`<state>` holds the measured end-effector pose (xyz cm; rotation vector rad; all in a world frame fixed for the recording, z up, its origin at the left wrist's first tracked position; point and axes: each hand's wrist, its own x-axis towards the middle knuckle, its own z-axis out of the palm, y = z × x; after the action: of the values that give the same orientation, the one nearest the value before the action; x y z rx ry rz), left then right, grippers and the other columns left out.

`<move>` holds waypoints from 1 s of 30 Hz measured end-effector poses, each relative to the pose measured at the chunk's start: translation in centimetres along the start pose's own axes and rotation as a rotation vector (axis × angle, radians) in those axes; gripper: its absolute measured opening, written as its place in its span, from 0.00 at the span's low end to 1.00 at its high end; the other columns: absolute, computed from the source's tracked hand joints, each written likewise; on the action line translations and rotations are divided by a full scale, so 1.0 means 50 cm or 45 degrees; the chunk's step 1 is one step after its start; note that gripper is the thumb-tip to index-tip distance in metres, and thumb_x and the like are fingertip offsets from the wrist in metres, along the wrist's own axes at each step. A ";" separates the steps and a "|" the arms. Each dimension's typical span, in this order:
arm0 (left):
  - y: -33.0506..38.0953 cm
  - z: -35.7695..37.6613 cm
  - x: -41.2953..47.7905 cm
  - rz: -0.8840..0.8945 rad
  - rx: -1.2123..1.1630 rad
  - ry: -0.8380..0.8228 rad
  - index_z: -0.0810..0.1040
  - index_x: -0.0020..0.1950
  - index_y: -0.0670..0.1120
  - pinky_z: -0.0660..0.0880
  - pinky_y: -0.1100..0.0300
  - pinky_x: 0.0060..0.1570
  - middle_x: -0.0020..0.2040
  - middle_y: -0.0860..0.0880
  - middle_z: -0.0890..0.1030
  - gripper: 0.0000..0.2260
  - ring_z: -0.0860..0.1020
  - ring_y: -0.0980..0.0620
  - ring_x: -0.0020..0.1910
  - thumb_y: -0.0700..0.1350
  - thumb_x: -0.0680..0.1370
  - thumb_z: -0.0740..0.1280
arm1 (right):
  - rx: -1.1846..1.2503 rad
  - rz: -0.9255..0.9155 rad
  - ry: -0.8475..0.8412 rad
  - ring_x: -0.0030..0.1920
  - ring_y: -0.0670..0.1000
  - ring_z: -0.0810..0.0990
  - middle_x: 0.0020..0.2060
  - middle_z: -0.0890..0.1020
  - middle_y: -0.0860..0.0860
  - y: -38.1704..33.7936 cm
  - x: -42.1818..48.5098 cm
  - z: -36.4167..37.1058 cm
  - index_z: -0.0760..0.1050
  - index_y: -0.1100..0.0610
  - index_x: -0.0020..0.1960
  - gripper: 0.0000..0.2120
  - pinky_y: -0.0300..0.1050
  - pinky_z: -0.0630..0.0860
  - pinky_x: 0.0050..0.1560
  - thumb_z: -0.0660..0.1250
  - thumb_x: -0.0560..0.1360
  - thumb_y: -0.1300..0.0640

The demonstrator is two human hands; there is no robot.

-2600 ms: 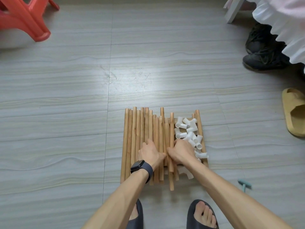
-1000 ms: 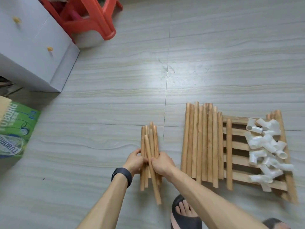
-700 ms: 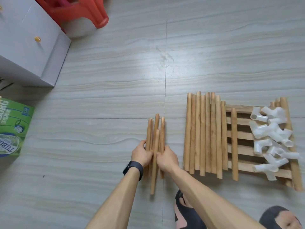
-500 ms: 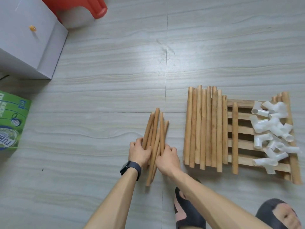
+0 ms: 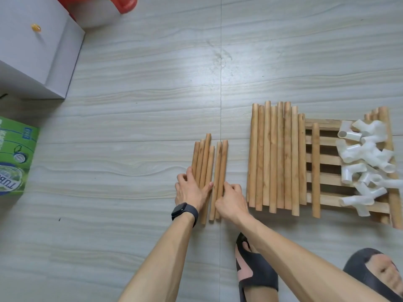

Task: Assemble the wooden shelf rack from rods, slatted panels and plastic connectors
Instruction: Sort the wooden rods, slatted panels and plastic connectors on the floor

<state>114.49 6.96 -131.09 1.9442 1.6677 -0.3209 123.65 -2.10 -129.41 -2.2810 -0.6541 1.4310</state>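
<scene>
Care pays: nudge evenly from both sides so rod ends align. The left hand [image 5: 189, 191] lies flat on the short round wooden rods [image 5: 209, 164]; the right hand [image 5: 231, 202] presses bent fingertips against their right edge, grip unclear. Further right lie longer wooden rods [image 5: 277, 158], a slatted wooden panel [image 5: 327, 159] and white plastic connectors [image 5: 368, 153].

Dark smartwatch [image 5: 185, 211] w/ black band on L wrist, mid-frame. Forearms, left grip [image 5: 188, 190], right grip [image 5: 231, 200] bare. Dark open-toe slide sandals [image 5: 256, 273] on both feet, lower right.
</scene>
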 end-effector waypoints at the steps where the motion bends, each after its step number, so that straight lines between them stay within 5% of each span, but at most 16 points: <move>1: 0.001 0.002 0.001 -0.006 -0.025 -0.001 0.56 0.77 0.54 0.73 0.51 0.49 0.66 0.46 0.65 0.35 0.70 0.43 0.63 0.64 0.76 0.66 | 0.000 -0.011 -0.014 0.66 0.56 0.73 0.71 0.64 0.53 -0.002 0.002 -0.002 0.57 0.56 0.79 0.32 0.47 0.73 0.62 0.61 0.77 0.61; 6: 0.002 0.014 -0.009 -0.053 -0.117 -0.043 0.55 0.80 0.52 0.72 0.49 0.57 0.68 0.44 0.65 0.34 0.68 0.42 0.66 0.59 0.78 0.65 | -0.119 -0.049 -0.127 0.66 0.57 0.74 0.75 0.59 0.53 -0.011 0.007 -0.021 0.50 0.56 0.81 0.36 0.49 0.75 0.63 0.59 0.76 0.63; 10: 0.013 0.004 -0.009 -0.099 -0.075 -0.046 0.54 0.79 0.50 0.72 0.48 0.58 0.70 0.43 0.65 0.35 0.67 0.41 0.68 0.58 0.78 0.66 | -0.204 -0.136 -0.170 0.72 0.57 0.68 0.77 0.62 0.54 -0.040 -0.011 -0.067 0.58 0.58 0.79 0.30 0.47 0.68 0.68 0.59 0.77 0.63; 15: 0.082 -0.006 -0.028 0.075 -0.011 0.108 0.55 0.80 0.49 0.66 0.47 0.68 0.75 0.43 0.60 0.36 0.62 0.42 0.72 0.60 0.77 0.64 | 0.189 -0.367 0.328 0.57 0.44 0.77 0.61 0.77 0.47 -0.038 -0.061 -0.204 0.73 0.52 0.67 0.16 0.43 0.75 0.60 0.62 0.81 0.56; 19: 0.193 0.010 -0.059 0.320 -0.102 0.072 0.54 0.80 0.49 0.63 0.50 0.71 0.77 0.45 0.58 0.36 0.60 0.45 0.75 0.61 0.78 0.64 | 0.245 -0.074 0.730 0.60 0.50 0.75 0.60 0.75 0.49 0.062 -0.059 -0.322 0.70 0.51 0.66 0.17 0.52 0.75 0.62 0.64 0.78 0.49; 23: 0.276 0.038 -0.093 0.492 -0.026 -0.003 0.51 0.81 0.49 0.59 0.50 0.75 0.80 0.46 0.53 0.35 0.55 0.46 0.78 0.60 0.80 0.61 | 0.099 0.349 0.566 0.68 0.60 0.71 0.69 0.70 0.56 0.147 -0.047 -0.362 0.63 0.57 0.74 0.30 0.61 0.71 0.67 0.65 0.76 0.48; 27: 0.310 0.070 -0.118 0.589 0.266 -0.048 0.40 0.81 0.46 0.43 0.44 0.77 0.81 0.45 0.38 0.34 0.42 0.45 0.80 0.58 0.83 0.54 | 0.137 0.302 0.508 0.64 0.56 0.76 0.64 0.78 0.54 0.165 -0.043 -0.369 0.66 0.57 0.73 0.25 0.56 0.74 0.65 0.65 0.79 0.51; 30: 0.335 0.079 -0.136 0.667 0.301 -0.033 0.46 0.82 0.47 0.45 0.44 0.77 0.82 0.43 0.43 0.33 0.45 0.43 0.80 0.59 0.83 0.54 | 0.197 0.251 0.497 0.62 0.53 0.78 0.62 0.79 0.51 0.160 -0.038 -0.384 0.68 0.54 0.71 0.22 0.52 0.75 0.63 0.65 0.78 0.51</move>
<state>129.97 -2.13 -126.59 2.4491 1.0815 -0.3453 141.85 -11.00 -124.27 -2.4518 -0.1980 1.0235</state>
